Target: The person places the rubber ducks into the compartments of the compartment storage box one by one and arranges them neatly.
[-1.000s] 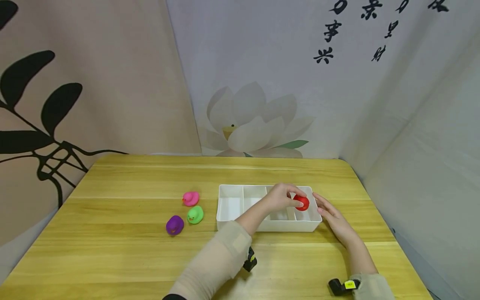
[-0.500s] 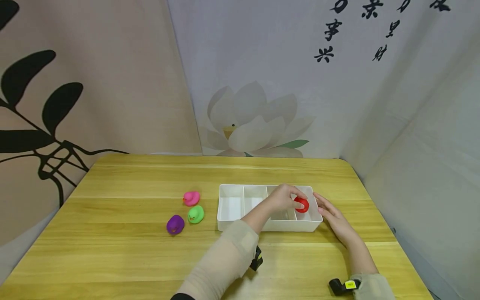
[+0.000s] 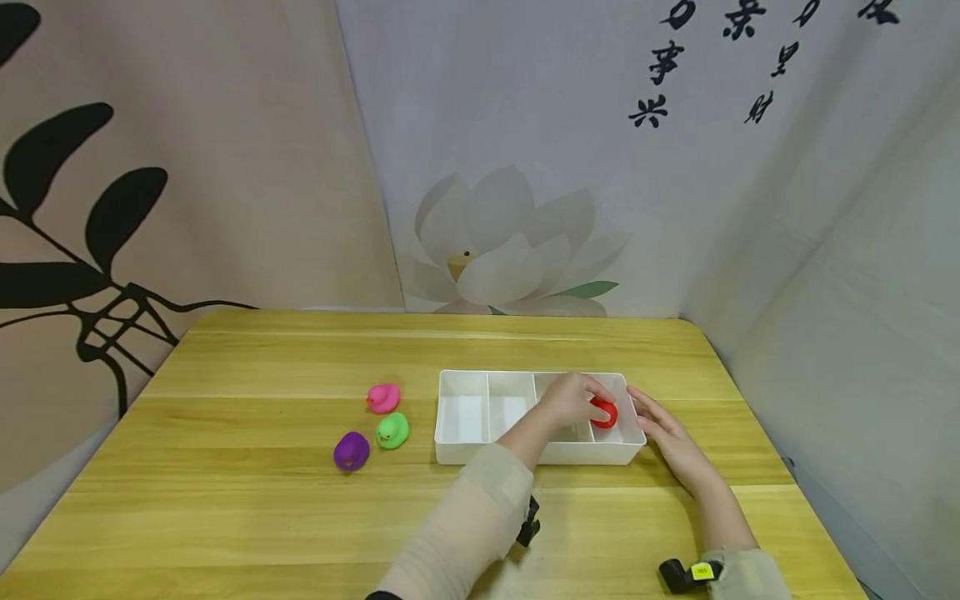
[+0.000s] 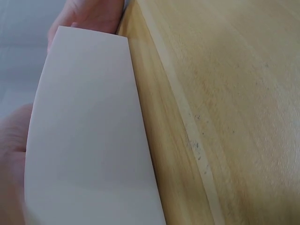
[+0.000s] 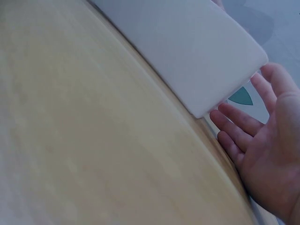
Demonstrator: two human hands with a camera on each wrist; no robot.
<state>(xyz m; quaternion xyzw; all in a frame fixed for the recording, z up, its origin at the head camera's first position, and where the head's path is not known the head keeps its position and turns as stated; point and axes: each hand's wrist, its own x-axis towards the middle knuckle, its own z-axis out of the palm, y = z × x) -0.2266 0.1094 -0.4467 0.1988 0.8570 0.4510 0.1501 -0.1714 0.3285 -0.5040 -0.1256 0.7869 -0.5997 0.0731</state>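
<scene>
In the head view a white divided box (image 3: 480,453) stands on the table. My left hand (image 3: 567,402) reaches over it and pinches a small red toy duck (image 3: 604,414) inside the rightmost compartment; the fingers cover part of the duck. My right hand (image 3: 673,442) rests at the box's right end, its fingers extended along the wall. The right wrist view shows that hand (image 5: 267,140) with fingertips right at the box's corner. From the left wrist, the box's outer wall (image 4: 89,126) hides the duck and most of the left hand (image 4: 11,159).
Left of the box, a pink rubber duck (image 3: 383,398), a green rubber duck (image 3: 392,431) and a purple rubber duck (image 3: 351,452) lie on the wooden table (image 3: 225,500). A printed curtain (image 3: 525,150) hangs behind the table's far edge.
My left hand has lowered the red duck slightly, deeper into the rightmost compartment, and the left forearm has shifted right. The right hand and the other ducks keep their places.
</scene>
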